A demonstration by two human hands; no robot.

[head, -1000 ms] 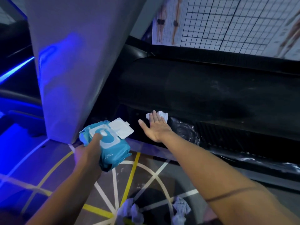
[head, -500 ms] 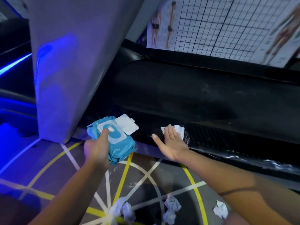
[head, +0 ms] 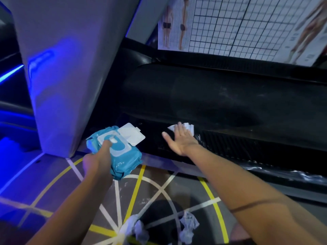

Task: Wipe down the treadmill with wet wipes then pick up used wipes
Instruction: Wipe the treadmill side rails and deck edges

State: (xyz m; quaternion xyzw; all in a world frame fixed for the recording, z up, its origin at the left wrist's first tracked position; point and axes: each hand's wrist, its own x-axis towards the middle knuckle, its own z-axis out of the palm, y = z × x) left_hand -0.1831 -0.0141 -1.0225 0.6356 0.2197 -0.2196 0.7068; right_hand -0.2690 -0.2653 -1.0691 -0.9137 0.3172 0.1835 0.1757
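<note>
My right hand point(head: 179, 139) lies flat with straight fingers on a white wet wipe point(head: 189, 127), pressing it against the black side of the treadmill point(head: 221, 103). Most of the wipe is hidden under the fingers. My left hand point(head: 98, 160) grips a blue pack of wet wipes point(head: 117, 152) whose white flip lid stands open, held low beside the treadmill's grey upright point(head: 67, 68). Two crumpled used wipes point(head: 135, 228) point(head: 188, 227) lie on the floor near my feet.
The floor point(head: 53, 183) is grey with yellow and white painted lines. A body-chart poster with a grid point(head: 247, 23) hangs behind the treadmill. Blue lit machine parts point(head: 10, 76) stand at the left. Clear plastic film point(head: 283, 172) clings along the treadmill's lower edge.
My right hand slid the wipe to the right along the treadmill's side and now back a little to the left. The left hand keeps hold of the pack.
</note>
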